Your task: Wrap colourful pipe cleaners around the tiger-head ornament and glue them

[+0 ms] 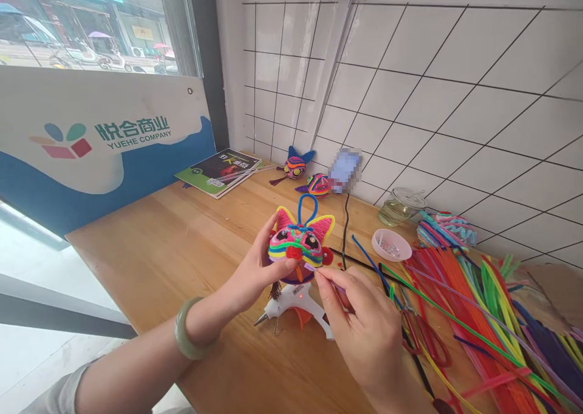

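My left hand (255, 265) is closed around a lion-head ornament (303, 236) of colourful pipe cleaners. It has pink ears edged in yellow, dark eyes, a red nose and a blue loop on top. My left thumb presses beneath the nose. At the ornament's lower right edge, my right hand (364, 320) pinches a short purple pipe cleaner (310, 268), whose tip meets the mouth area. A white glue gun (291, 305) with an orange trigger and a small lit light rests on the table just below the ornament. The fingers partly cover the ornament's lower side.
Bundles of pipe cleaners (483, 323) and red-handled scissors (421, 335) lie at right. A pink bowl (392, 255) and a glass jar (401, 207) stand behind. Two finished ornaments (296, 164), a phone (345, 171) and booklets (218, 170) are near the tiled wall.
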The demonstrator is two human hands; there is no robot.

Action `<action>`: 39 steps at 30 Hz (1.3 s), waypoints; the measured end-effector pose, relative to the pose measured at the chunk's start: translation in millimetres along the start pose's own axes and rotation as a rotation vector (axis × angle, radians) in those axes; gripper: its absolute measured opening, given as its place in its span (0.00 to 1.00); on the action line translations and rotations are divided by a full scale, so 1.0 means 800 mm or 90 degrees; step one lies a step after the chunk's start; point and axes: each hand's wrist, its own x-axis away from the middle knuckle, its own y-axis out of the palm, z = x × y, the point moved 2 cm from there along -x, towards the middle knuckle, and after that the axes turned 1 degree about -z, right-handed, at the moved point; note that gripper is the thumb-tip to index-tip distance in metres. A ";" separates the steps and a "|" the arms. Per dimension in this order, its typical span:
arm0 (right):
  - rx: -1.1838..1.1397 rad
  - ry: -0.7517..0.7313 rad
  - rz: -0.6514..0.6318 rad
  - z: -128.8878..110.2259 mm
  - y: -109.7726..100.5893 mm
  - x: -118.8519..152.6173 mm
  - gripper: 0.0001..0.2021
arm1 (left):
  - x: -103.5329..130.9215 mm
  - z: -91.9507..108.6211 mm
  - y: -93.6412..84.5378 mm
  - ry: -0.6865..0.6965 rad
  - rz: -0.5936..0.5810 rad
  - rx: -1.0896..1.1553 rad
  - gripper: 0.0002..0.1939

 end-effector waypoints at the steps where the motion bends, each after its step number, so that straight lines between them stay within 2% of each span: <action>1: 0.002 0.001 0.002 0.000 0.001 0.000 0.04 | 0.000 0.000 0.000 0.005 -0.010 -0.009 0.45; 12: -0.110 0.040 0.012 -0.004 0.005 -0.002 0.06 | 0.002 0.003 0.004 0.002 -0.046 -0.018 0.46; 26: -0.124 0.062 0.027 0.001 0.013 0.002 0.06 | 0.001 0.001 0.005 -0.025 -0.041 -0.015 0.50; 39: -0.134 0.076 -0.001 0.002 0.016 0.005 0.06 | 0.004 0.005 0.008 -0.048 -0.024 0.005 0.49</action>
